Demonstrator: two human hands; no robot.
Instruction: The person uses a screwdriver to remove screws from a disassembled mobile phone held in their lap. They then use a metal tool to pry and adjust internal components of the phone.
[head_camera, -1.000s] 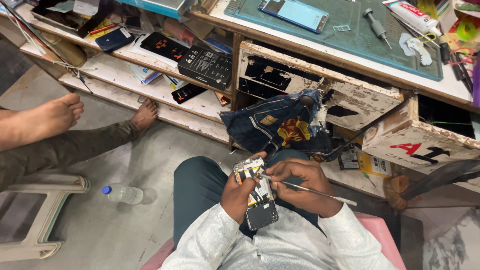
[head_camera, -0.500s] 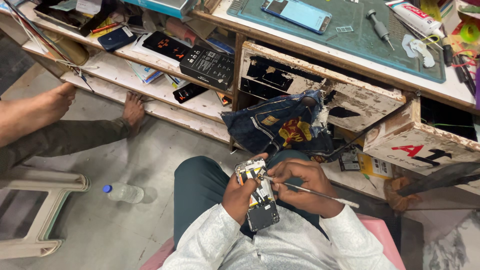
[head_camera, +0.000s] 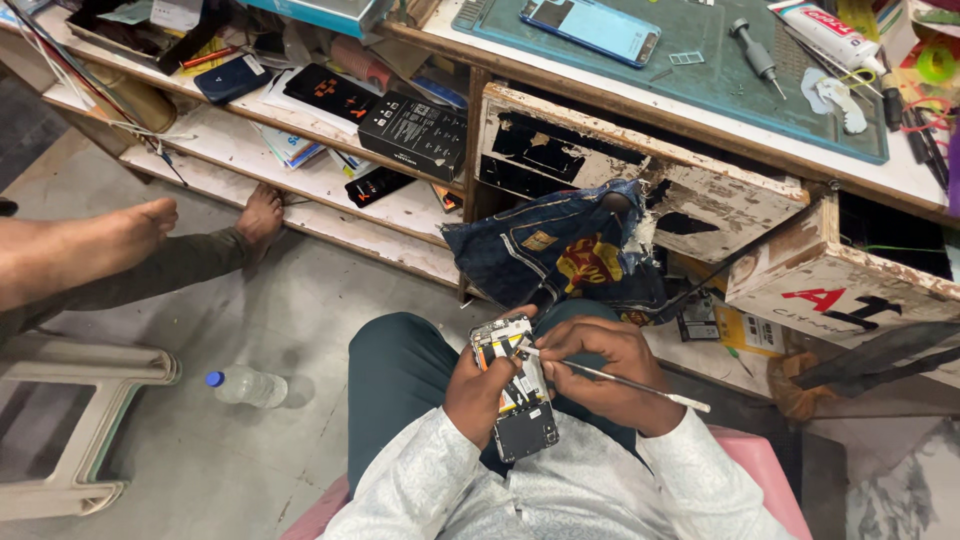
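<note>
Opened phone up in the lap, back cover off, circuit board and bare internals facing the camera. It looks light and stiff but surely delicate: exposed parts up top, darker plate at the lower end, so the safe hold is by the long edges, not across the board. That is just how the left hand has it, fingers wrapped around the near edge, thumb alongside, closed on the phone and cradling it over the knees. The right hand is pinched shut on a thin metal tool, pen-style, its tip resting at the top part of the board just above the left thumb, its long shaft trailing away to the right past the knuckles. Beyond the grip, a crumpled denim cloth hangs from a battered wooden drawer. Down left of the hands, a plastic bottle lies on the floor, and another person's bare feet rest near the shelves.
</note>
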